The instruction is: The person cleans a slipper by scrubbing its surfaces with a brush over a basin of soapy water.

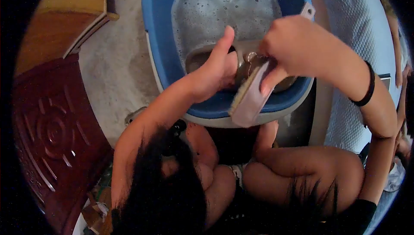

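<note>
A large blue tub (157, 41) with a pale rim holds grey, bubbly water (224, 11). Over its near side is a wet grey-brown item that looks like a shoe (242, 70), with a small shiny metal ornament. My left hand (217, 67) grips it, thumb pointing up and fingers curled at its dark opening. My right hand (293, 45) is closed around a scrub brush (252, 99) with a pale pinkish handle. The brush slants across the tub's near rim, bristles turned left towards the shoe. My right fingers hide part of both.
A dark red carved wooden panel (56, 136) and a yellow-brown wooden piece of furniture (64, 15) stand on the left. A pale quilted bed edge (355, 41) runs along the right. My bare knees and feet are just below the tub, on a concrete floor (116, 58).
</note>
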### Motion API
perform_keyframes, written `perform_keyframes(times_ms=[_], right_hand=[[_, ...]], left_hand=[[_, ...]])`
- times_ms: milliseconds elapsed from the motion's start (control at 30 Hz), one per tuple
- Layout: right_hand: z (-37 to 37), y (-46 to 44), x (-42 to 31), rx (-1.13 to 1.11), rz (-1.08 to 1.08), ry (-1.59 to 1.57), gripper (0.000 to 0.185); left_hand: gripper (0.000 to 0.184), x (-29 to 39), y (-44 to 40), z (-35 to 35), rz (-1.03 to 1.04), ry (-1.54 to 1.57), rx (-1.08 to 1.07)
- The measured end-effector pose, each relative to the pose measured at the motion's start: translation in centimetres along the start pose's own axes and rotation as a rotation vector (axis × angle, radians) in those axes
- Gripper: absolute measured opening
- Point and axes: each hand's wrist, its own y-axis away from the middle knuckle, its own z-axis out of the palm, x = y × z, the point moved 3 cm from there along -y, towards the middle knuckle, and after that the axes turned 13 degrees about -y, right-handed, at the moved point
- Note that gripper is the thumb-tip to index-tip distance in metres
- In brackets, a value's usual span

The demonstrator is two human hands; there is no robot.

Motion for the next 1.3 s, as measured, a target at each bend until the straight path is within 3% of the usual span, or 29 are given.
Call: perform_keyframes(times_ms=[33, 67, 167, 267, 333, 400, 600, 633, 733, 867, 1067, 1133, 1167, 1300], right_hand=[[-1.0, -0.1, 0.4, -0.027, 0.095, 0.029, 0.067], [-1.7, -0.1, 1.3, 0.072, 0.048, 0.079, 0.071], [-3.3, -0.5, 5.7, -0.031, 0.273, -0.058, 0.077], [-2.4, -0.7, 4.4, -0.115, 0.216, 0.027, 0.074], [-0.5, -0.4, 1.7, 0.004, 0.004, 0.061, 0.067], [-0.3, -0.7, -0.3, 0.013, -0.041, 0.18, 0.066], [-3.5, -0.3, 3.3, 0.153, 0.091, 0.137, 0.068], [-6.1, -0.7, 3.4, -0.243, 0.301, 0.016, 0.076], [-4.0, -1.3, 4.3, 0.01, 0.15, 0.065, 0.069], [0.7, -0.7, 0.2, 0.024, -0.166, 0.044, 0.066], [-3.3, -0.4, 2.1, 0.117, 0.042, 0.177, 0.067], [-5.2, -1.0, 4.2, -0.22, 0.321, 0.129, 0.078], [-5.8, -0.9, 4.7, -0.228, 0.341, -0.033, 0.08], [-0.8, -0.6, 4.1, 0.021, 0.004, -0.088, 0.068]], left_hand=[[0.105, 0.1, 0.3, -0.1, -0.006, -0.02, 0.008], [0.105, 0.2, 0.5, -0.3, -0.012, -0.04, 0.017], [0.097, 0.0, 0.3, -0.5, 0.019, -0.004, 0.023], [0.097, 0.0, 0.1, -0.1, -0.029, -0.013, 0.051], [0.105, -0.3, -0.1, -0.1, -0.059, -0.037, 0.025], [0.105, -0.2, 0.1, -0.1, -0.054, -0.046, 0.034], [0.106, -0.2, 0.4, 0.1, -0.069, -0.044, 0.139], [0.095, -0.3, 0.3, 0.0, 0.0, -0.012, 0.056], [0.107, -0.3, 0.3, -0.3, -0.057, -0.027, 0.077], [0.107, -0.5, 0.2, -0.3, -0.008, -0.029, 0.01], [0.106, -0.4, 0.7, -0.4, -0.027, -0.05, 0.097], [0.105, -0.2, 0.7, -0.2, -0.025, -0.032, 0.102], [0.105, -0.4, 0.5, -0.4, 0.004, -0.029, 0.077], [0.103, -0.4, 0.8, -0.2, -0.094, -0.067, 0.181]])
